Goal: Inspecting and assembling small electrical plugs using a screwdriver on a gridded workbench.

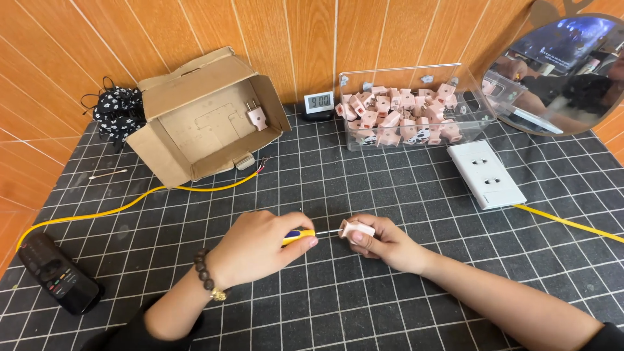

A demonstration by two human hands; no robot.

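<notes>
My left hand [257,246] grips a screwdriver with a yellow and blue handle [298,235]; its thin shaft points right into a small pink plug [356,229]. My right hand [389,243] holds that plug just above the dark gridded cutting mat [338,299]. Both hands meet near the mat's middle. A beaded bracelet [207,275] sits on my left wrist.
An open cardboard box [195,123] with one pink plug [257,116] lies at the back left. A clear bin [478,110] of several pink plugs stands at the back. A white socket plate [486,173], yellow cable [123,207], small digital clock [318,103], black remote [57,273], round mirror [565,71] and cotton swab [107,174] surround them.
</notes>
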